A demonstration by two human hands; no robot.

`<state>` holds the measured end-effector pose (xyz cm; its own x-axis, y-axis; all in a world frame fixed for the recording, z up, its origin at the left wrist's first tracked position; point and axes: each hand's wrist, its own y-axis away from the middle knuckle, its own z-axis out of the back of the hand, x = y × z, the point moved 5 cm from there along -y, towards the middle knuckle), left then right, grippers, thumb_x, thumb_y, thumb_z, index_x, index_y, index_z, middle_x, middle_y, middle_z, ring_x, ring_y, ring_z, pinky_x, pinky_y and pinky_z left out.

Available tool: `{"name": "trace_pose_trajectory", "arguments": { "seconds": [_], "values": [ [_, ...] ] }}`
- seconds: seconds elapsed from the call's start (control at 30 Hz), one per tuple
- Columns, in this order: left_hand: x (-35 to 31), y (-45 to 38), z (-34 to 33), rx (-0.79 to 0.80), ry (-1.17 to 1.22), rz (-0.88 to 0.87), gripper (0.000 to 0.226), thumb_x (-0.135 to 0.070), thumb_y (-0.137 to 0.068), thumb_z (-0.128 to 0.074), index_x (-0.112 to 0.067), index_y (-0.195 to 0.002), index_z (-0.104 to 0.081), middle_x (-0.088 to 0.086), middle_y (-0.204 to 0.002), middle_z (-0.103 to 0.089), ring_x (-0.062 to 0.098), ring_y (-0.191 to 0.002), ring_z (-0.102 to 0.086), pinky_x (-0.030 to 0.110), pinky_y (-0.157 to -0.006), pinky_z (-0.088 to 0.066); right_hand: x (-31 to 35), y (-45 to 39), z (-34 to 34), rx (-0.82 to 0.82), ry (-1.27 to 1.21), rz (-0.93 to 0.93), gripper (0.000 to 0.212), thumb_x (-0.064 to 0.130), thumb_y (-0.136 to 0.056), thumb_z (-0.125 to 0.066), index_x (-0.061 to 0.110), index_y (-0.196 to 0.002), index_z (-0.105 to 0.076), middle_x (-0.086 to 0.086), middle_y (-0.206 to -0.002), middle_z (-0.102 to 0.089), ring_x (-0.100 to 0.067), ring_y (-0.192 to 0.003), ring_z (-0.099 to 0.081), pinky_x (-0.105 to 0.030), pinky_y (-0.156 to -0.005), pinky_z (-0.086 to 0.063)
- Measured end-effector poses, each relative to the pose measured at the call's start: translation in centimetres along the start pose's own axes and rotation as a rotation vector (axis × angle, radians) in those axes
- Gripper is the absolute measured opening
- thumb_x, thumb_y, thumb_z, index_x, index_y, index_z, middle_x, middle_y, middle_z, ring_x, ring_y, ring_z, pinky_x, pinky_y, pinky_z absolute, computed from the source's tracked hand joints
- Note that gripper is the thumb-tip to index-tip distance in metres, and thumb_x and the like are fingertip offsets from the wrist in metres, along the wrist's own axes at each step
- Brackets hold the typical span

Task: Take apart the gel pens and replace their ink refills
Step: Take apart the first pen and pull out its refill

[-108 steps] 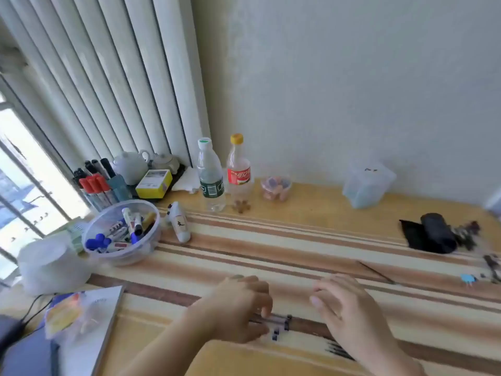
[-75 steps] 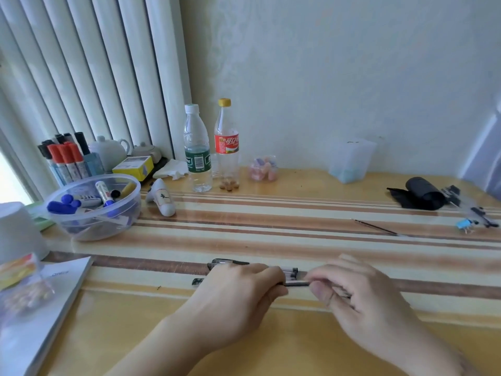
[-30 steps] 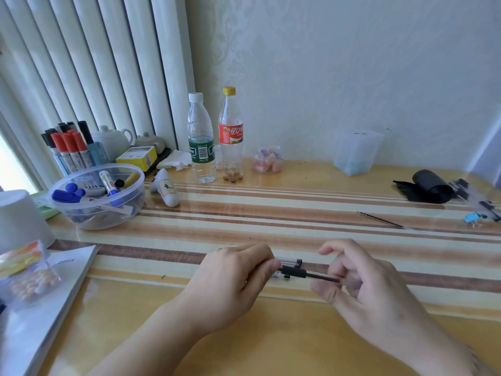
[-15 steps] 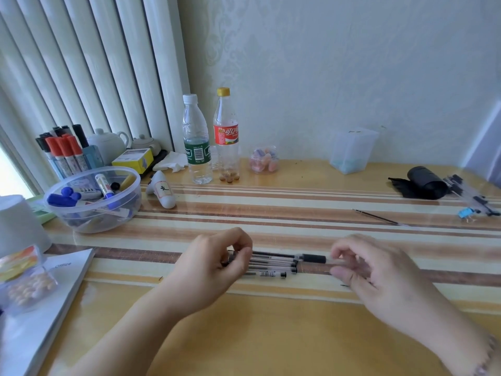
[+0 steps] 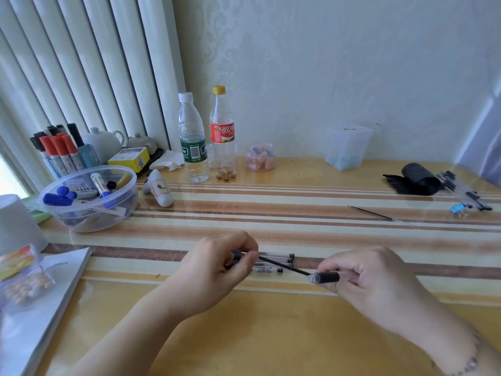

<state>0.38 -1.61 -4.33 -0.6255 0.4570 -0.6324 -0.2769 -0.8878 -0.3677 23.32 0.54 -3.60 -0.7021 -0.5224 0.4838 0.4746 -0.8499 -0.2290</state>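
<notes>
My left hand (image 5: 217, 267) pinches one end of a thin dark ink refill (image 5: 282, 265); a small black pen part also shows between its fingers. The refill slants down to the right into the clear tip of a gel pen barrel (image 5: 325, 277) with a black grip, which my right hand (image 5: 376, 280) grips. Both hands hover just above the table. Behind the refill, several more gel pens (image 5: 273, 260) lie side by side on the striped cloth, partly hidden by my left hand.
A loose refill (image 5: 374, 213) lies at the right rear. A clear bowl of markers (image 5: 89, 196) stands at the left, with two bottles (image 5: 193, 139) behind. A black roll (image 5: 417, 179) and clips lie at the far right, a booklet (image 5: 40, 302) at the near left.
One pen has been lifted from the row. My hands have drawn apart, and the refill now shows between them, pulled most of the way out of the barrel.
</notes>
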Motion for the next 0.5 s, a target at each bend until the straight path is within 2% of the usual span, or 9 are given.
{"name": "trace_pose_trajectory", "arguments": {
  "seconds": [0.1,0.2,0.27,0.4,0.5],
  "values": [
    [0.1,-0.1,0.8,0.019,-0.082,-0.012,0.012,-0.040,-0.094,-0.052,-0.039,-0.082,-0.053,-0.010,-0.061,-0.056,0.006,-0.044,-0.038,0.020,-0.046,-0.031,-0.1,-0.1,-0.3,0.063,0.027,-0.016,0.007,0.043,-0.081,-0.068,0.041,-0.076,-0.072,0.008,-0.042,-0.042,-0.009,-0.042,-0.034,-0.018,-0.043,-0.028],
    [0.7,-0.2,2.3,-0.067,-0.093,0.037,0.014,-0.029,-0.094,-0.058,-0.035,-0.081,-0.057,-0.025,-0.060,-0.057,0.006,-0.040,-0.038,0.012,-0.044,-0.028,-0.4,-0.2,-0.8,0.105,0.109,-0.035,0.012,0.042,-0.083,-0.062,0.037,-0.081,-0.073,0.006,-0.042,-0.044,-0.009,-0.044,-0.038,-0.018,-0.043,-0.027],
    [1.0,-0.1,2.7,-0.115,-0.072,0.056,0.014,-0.025,-0.093,-0.059,-0.033,-0.081,-0.058,-0.027,-0.062,-0.057,0.008,-0.040,-0.038,0.010,-0.044,-0.028,-0.2,-0.2,-1.5,0.133,0.141,-0.029,0.014,0.046,-0.084,-0.063,0.035,-0.085,-0.072,0.006,-0.044,-0.046,-0.009,-0.046,-0.040,-0.017,-0.044,-0.026],
    [0.3,0.0,1.5,-0.034,-0.139,-0.008,0.008,-0.029,-0.091,-0.063,-0.033,-0.084,-0.061,-0.020,-0.070,-0.062,0.002,-0.045,-0.044,0.007,-0.048,-0.028,0.4,-0.2,-2.3,0.163,0.229,-0.016,0.028,0.060,-0.082,-0.058,0.037,-0.095,-0.069,0.013,-0.045,-0.048,0.002,-0.047,-0.044,-0.013,-0.048,-0.027],
    [0.1,0.0,0.8,0.032,-0.195,-0.034,0.004,-0.034,-0.090,-0.063,-0.031,-0.088,-0.063,-0.016,-0.075,-0.065,-0.003,-0.054,-0.049,0.007,-0.051,-0.031,0.5,-0.2,-2.0,0.153,0.244,-0.031,0.033,0.064,-0.081,-0.057,0.037,-0.099,-0.067,0.014,-0.050,-0.048,0.003,-0.052,-0.042,-0.012,-0.050,-0.026]
  ]
}}
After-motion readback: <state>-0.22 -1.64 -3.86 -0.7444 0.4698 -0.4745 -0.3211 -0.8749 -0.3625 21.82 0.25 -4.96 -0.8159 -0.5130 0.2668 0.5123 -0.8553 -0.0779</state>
